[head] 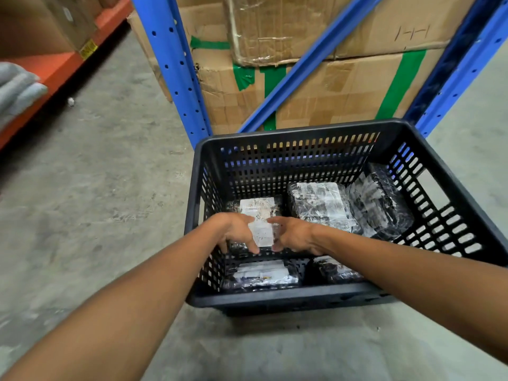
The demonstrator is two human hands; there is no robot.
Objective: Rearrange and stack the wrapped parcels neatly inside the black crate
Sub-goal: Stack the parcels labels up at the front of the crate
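Two bare hands reach down into the black crate (324,296), and both hold one wrapped parcel (261,213) between them. Only one view shows this, from the head.

Some things are hard to see. The hands cover the sides of the held parcel, so only its white label and far end show. At 6 o'clock from the hands, the near wall of the crate cuts off two more parcels: a low parcel (264,274) with a white label and a dark parcel (332,269) beside it. At 9 o'clock, at the edge of the view, sits a blurry grey shape (16,89); it may be cloth, but I cannot tell.

The left hand (236,232) grips the parcel's left side, fingers curled down over the near edge and thumb on top. The right hand (295,235) pinches the right side the same way. The label shows in the gap between the thumbs.

At 2 o'clock from the hands a flat parcel (321,204) lies by the far wall. A tilted parcel (382,202) leans on the right wall beside it.

Behind the crate, at 12 o'clock, stand cardboard boxes (330,86) and a blue rack (178,67).
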